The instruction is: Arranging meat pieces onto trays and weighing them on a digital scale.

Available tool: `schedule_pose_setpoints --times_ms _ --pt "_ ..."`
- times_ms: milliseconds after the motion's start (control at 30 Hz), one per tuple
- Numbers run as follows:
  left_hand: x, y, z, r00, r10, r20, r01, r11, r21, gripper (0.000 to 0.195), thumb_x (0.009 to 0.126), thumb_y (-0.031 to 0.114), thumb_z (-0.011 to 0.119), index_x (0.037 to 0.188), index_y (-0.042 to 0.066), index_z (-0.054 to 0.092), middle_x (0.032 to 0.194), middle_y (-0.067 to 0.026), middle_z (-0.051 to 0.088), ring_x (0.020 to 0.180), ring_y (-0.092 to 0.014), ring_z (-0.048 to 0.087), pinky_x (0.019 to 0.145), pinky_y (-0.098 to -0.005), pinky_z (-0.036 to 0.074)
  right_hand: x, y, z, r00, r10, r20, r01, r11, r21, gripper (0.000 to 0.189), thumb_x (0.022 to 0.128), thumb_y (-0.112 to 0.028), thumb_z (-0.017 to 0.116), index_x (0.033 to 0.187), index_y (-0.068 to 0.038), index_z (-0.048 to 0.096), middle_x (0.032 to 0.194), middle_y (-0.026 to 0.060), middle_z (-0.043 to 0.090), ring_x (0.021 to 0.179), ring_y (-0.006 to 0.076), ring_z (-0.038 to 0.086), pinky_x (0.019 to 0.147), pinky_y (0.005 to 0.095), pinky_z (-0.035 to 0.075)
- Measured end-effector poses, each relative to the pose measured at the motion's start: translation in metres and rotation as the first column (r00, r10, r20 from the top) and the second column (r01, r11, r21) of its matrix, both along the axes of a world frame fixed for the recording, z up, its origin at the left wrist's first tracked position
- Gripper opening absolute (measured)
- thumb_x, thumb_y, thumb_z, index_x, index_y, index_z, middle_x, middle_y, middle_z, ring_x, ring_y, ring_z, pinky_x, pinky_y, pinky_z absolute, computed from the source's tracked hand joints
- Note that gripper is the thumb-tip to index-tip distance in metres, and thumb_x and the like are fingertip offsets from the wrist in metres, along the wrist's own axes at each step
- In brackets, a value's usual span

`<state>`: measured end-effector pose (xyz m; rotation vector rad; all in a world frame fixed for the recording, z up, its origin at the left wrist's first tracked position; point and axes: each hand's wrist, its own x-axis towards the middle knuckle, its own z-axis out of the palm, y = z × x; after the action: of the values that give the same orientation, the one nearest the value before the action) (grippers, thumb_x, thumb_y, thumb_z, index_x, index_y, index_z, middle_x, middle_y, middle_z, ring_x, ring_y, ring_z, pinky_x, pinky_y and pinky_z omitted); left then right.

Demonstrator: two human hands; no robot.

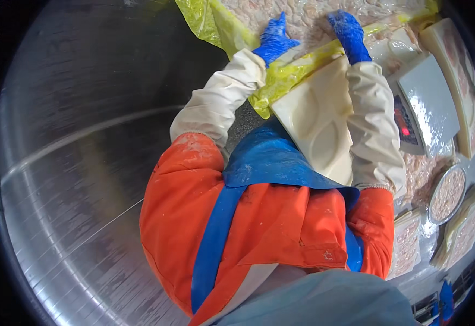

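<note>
Pale raw meat pieces (310,20) lie in a mass at the top, on yellow plastic sheeting (298,73). My left hand (277,40), in a blue glove, rests on the near left part of the meat with its fingers spread. At the near edge of the meat is my right hand (348,32), also blue-gloved, its fingers bent down; whether they hold a piece is hidden. Below the sheeting, between my forearms, a cream moulded plastic tray (317,118) with rounded hollows leans at a slant against my blue apron (278,155).
Right of my right forearm stands a scale (429,102) with a lit red display. Around it are a long tray of meat (449,73), loose meat (420,175), a round metal dish of minced meat (447,194) and stacked filled trays (461,232). A large metal surface (78,163) spans the left.
</note>
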<state>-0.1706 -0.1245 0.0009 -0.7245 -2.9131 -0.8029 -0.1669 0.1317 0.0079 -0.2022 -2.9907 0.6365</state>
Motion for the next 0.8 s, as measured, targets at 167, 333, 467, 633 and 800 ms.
schedule_pose_setpoints --times_ms 167,333,467,633,800 --pt "-0.006 0.082 -0.031 0.980 -0.035 0.193 0.028 0.999 0.041 0.107 0.067 0.031 0.086 0.154 0.005 0.029 0.130 -0.0311 0.052 0.117 -0.048 0.056 0.099 -0.0519 0.047 -0.012 -0.018 -0.057 0.999 -0.019 0.048 0.016 0.998 0.057 0.056 0.096 -0.050 0.055 0.130 -0.007 0.062 0.128 0.0215 0.064 0.122 0.0399 0.058 0.102 0.0485 0.047" --pt "-0.042 0.009 -0.070 0.812 -0.237 0.534 -0.518 0.129 0.845 0.026 0.108 0.026 0.043 0.095 0.012 0.061 0.087 0.0044 0.058 0.081 -0.009 0.055 0.077 -0.0264 0.051 0.000 -0.146 0.025 0.997 -0.076 -0.015 0.058 0.860 -0.506 0.064 0.095 -0.056 0.052 0.130 -0.004 0.062 0.133 0.0238 0.060 0.124 0.0391 0.058 0.107 0.0464 0.043" --pt "0.005 0.029 0.007 0.601 -0.781 0.169 -0.440 -0.147 0.886 0.024 0.108 0.029 0.046 0.109 0.011 0.061 0.096 0.0015 0.061 0.084 -0.009 0.058 0.078 -0.0258 0.052 0.046 -0.125 0.033 0.961 -0.265 -0.072 0.161 0.754 -0.637 0.064 0.096 -0.046 0.057 0.140 0.000 0.053 0.137 0.0251 0.057 0.128 0.0378 0.054 0.109 0.0454 0.041" --pt "0.083 0.069 0.132 0.676 -0.580 0.455 -0.571 -0.022 0.821 0.020 0.092 0.020 0.055 0.102 0.011 0.070 0.108 -0.0113 0.063 0.102 -0.030 0.059 0.092 -0.0474 0.045 0.128 -0.106 0.161 0.866 -0.409 -0.287 -0.031 0.529 -0.848 0.054 0.098 -0.035 0.062 0.137 0.003 0.054 0.130 0.0256 0.060 0.121 0.0423 0.056 0.104 0.0440 0.044" --pt "0.185 0.063 0.148 0.523 -0.749 0.407 -0.267 0.309 0.913 0.046 0.089 0.003 0.069 0.133 0.011 0.057 0.111 -0.0056 0.063 0.098 -0.021 0.066 0.087 -0.0336 0.054 0.255 -0.109 0.148 0.712 -0.647 -0.273 0.247 0.595 -0.765 0.046 0.095 -0.025 0.071 0.131 0.000 0.057 0.120 0.0128 0.063 0.111 0.0191 0.059 0.095 0.0294 0.046"
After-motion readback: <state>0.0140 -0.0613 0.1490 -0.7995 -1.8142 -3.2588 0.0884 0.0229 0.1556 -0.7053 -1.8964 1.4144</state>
